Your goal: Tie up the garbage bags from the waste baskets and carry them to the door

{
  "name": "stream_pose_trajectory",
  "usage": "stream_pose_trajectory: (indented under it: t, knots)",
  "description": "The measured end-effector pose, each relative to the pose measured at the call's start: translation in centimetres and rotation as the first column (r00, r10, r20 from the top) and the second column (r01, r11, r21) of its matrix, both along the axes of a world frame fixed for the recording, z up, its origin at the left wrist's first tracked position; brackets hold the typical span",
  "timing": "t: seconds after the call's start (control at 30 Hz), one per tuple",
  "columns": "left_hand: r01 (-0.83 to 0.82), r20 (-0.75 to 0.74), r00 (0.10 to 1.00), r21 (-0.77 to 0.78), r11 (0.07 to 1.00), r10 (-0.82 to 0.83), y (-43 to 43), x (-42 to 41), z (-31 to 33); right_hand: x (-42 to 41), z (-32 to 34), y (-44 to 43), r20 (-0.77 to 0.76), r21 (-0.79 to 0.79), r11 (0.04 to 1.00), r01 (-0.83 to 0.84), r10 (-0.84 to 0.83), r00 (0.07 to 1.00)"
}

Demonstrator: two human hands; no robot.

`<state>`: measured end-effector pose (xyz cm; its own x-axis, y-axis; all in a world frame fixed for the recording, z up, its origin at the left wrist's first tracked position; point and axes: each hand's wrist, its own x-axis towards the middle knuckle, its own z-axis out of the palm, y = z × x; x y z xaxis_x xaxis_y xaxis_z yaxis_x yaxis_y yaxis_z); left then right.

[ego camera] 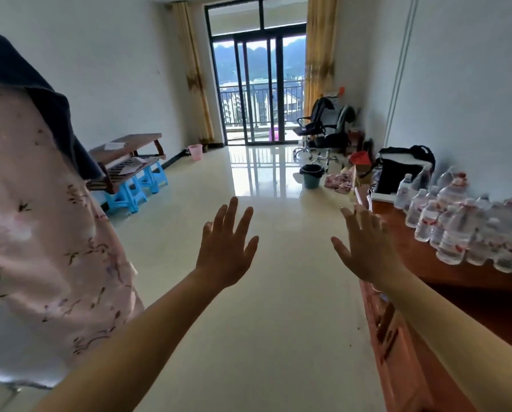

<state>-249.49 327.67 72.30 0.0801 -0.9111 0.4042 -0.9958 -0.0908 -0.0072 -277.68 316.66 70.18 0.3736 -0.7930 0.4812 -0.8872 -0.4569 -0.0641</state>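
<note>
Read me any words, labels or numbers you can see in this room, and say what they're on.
No text here is readable.
Water bottles: red and white labels, too blurred to read.
Paper on the wooden bench: too small to read.

Two bare hands show, a left hand and a right hand. Two waste baskets stand on the floor: a pink basket and a teal basket, the teal one lined with one black bag. Two yellow curtains flank one glass balcony door. Two office chairs sit side by side. At least three blue stools carry one wooden bench. One black backpack and well over a dozen water bottles, too blurred for an exact count, stand on one wooden cabinet. One other person stands at the left
</note>
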Motion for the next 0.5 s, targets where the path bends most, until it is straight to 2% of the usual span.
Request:
stream_pose_trajectory:
  t: [0.17, 0.33, 0.5]
  knots:
    - [0.027, -0.052, 0.998, -0.097, 0.995, -0.032, -12.4, 4.7, 2.6, 5.1, 2.8, -12.4, 0.016, -0.009, 0.999, 0.035, -0.035, 0.999]
    - [0.041, -0.088, 0.995, -0.087, 0.995, -0.049, -23.9, 10.9, 0.5, 11.4, 1.6, -24.0, -0.063, -0.027, 0.999, -0.030, 0.028, 0.998]
    - [0.104, -0.097, 0.989, -0.064, 0.992, -0.110, -38.2, 17.6, -2.6, 19.0, -0.6, -36.7, -0.140, -0.042, 0.999, -0.031, 0.024, 0.990]
